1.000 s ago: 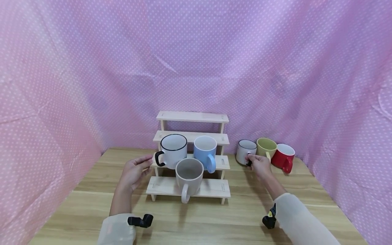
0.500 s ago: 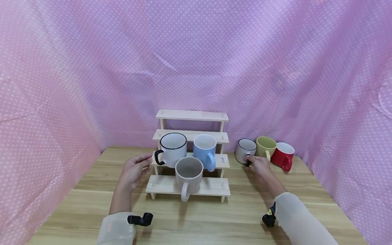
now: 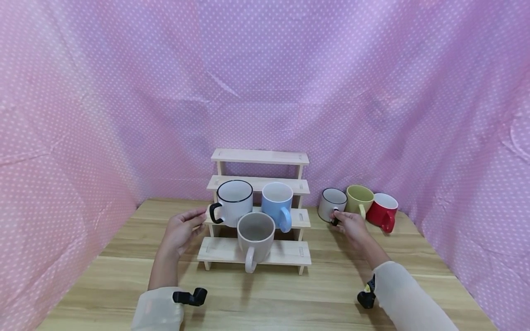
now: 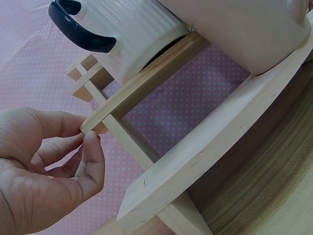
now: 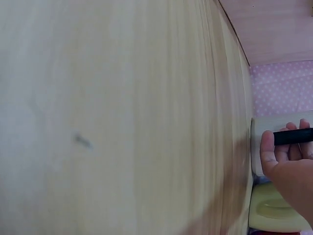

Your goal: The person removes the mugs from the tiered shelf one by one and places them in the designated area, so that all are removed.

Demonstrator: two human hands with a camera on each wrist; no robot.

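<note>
My left hand (image 3: 181, 232) pinches the left end of a shelf board on the wooden tiered rack (image 3: 290, 252), thumb below and fingers above, as the left wrist view shows. Right of it, on that board, sit a white mug with a black rim and handle (image 3: 234, 204) and a light blue mug (image 3: 277, 202). A beige mug (image 3: 256, 236) stands on the lowest board, its handle toward me. At the right, my right hand (image 3: 352, 226) grips the black handle (image 5: 292, 136) of a smaller white mug (image 3: 330, 204), which stands on the table.
A yellow-green mug (image 3: 359, 198) and a red mug (image 3: 383, 212) stand in a row right of the small white mug. Pink dotted cloth (image 3: 261, 82) hangs behind and at both sides of the wooden table (image 3: 265, 299).
The right forearm has shifted very slightly right. Both hands keep their holds, and the mugs stay where they were; the head view has tilted a little.
</note>
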